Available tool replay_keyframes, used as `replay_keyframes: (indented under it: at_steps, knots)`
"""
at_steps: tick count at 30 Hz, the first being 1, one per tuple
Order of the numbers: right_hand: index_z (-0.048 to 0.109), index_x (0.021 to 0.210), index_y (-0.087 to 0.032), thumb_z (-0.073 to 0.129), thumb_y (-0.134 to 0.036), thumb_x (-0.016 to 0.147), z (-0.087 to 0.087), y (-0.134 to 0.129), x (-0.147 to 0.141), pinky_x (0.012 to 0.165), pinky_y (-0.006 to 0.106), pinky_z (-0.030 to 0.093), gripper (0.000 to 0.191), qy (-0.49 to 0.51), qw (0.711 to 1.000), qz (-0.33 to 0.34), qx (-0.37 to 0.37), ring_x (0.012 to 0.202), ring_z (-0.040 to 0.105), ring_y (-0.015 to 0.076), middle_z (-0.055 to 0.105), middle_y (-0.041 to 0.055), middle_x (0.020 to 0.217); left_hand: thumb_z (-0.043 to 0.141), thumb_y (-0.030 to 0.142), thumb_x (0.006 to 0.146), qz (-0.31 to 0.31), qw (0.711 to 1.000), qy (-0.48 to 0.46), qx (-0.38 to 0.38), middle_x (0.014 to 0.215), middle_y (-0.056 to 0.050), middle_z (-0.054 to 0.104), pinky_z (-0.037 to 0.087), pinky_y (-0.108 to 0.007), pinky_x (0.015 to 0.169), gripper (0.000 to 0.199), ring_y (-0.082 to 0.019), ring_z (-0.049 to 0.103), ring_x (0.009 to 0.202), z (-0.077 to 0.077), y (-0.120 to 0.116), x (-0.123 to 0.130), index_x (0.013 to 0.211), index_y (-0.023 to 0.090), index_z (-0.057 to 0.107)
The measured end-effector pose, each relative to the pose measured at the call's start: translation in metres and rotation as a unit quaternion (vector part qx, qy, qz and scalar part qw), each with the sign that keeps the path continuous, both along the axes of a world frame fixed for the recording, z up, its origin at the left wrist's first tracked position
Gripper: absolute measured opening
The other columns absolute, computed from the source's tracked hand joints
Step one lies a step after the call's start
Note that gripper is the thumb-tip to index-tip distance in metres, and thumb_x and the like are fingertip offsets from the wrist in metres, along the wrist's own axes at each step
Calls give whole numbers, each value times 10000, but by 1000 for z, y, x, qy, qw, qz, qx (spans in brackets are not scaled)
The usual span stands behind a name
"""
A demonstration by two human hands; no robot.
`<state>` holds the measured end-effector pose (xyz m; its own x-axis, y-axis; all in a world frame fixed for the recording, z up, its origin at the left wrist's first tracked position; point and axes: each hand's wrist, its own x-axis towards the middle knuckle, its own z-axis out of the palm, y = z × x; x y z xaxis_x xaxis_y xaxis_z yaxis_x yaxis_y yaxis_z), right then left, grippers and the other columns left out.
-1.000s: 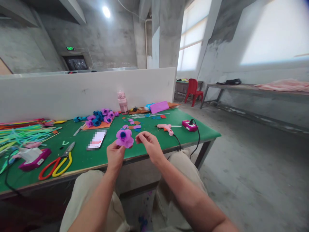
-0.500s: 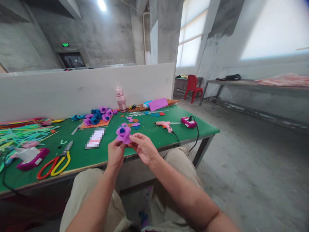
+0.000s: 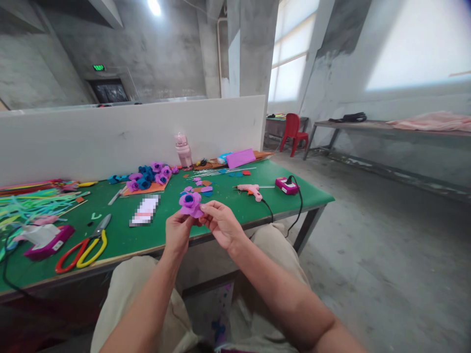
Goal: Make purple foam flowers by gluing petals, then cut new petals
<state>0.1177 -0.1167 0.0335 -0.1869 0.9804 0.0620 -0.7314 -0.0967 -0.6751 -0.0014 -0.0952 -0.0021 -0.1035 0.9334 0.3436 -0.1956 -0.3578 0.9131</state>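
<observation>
A purple flower (image 3: 191, 205) with a dark blue centre is held up over the table's front edge. My left hand (image 3: 178, 230) grips it from below on its left side, fingers closed. On the other side, my right hand (image 3: 221, 223) pinches the edge of a purple petal between thumb and fingers. Small purple, brown and blue pieces (image 3: 206, 189) lie just behind the flower. To the right rests a pink glue gun (image 3: 250, 190) with a black cord. Finished purple and blue flowers (image 3: 147, 175) are piled at the back left.
Red-and-yellow-handled scissors (image 3: 88, 245), a magenta box (image 3: 51, 241) and green strips (image 3: 29, 211) lie on the left of the green table (image 3: 312, 196). A pink bottle (image 3: 183, 151) stands by the white partition (image 3: 73, 142). Another magenta box (image 3: 287, 186) sits at right.
The flower has shifted slightly to the right and tilted, so its centre faces more upward. Both hands have moved slightly with it and keep their hold.
</observation>
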Motion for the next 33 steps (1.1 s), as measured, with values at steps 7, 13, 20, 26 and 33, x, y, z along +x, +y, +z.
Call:
replay_keyframes:
  at_steps: [7, 13, 20, 26, 33]
  knots:
    - [553, 576, -169, 766, -233, 567, 0, 0, 0, 493, 198, 401, 223, -4, 1000, -1, 4, 479, 506, 72, 568, -41, 491, 781, 258, 571, -8, 1000, -10, 3, 551, 17, 637, 441, -225, 514, 187, -94, 523, 481, 0, 0, 0, 699, 141, 711]
    - [541, 579, -171, 772, -227, 553, 1, -2, 0, 484, 179, 428, 239, 14, 1000, 12, -9, 457, 519, 65, 556, -55, 473, 770, 224, 579, -6, 1000, -9, 3, 580, 18, 652, 445, -226, 523, 177, -98, 524, 502, 2, -2, 2, 733, 152, 721]
    - [560, 667, -165, 771, -274, 586, 3, -4, 0, 481, 165, 438, 250, -1, 1000, 2, 3, 436, 526, 59, 563, -56, 466, 754, 202, 589, 6, 1000, -7, 19, 546, 24, 636, 432, -217, 512, 137, -91, 508, 483, 0, 0, 1, 711, 148, 723]
    - [564, 695, -165, 742, -311, 620, 2, -3, 1, 464, 164, 439, 242, -7, 1000, 6, 2, 429, 499, 50, 568, -54, 502, 720, 181, 610, 54, 997, 34, 34, 527, 34, 618, 427, -210, 522, 104, -99, 517, 506, -3, 1, -2, 710, 152, 719]
    - [551, 677, -169, 734, -324, 619, 2, -6, 0, 458, 175, 417, 246, -36, 999, 33, 7, 419, 474, 51, 549, -61, 501, 683, 167, 611, 92, 994, 51, 41, 528, 31, 621, 430, -209, 526, 75, -106, 530, 510, 0, 0, -3, 684, 155, 699]
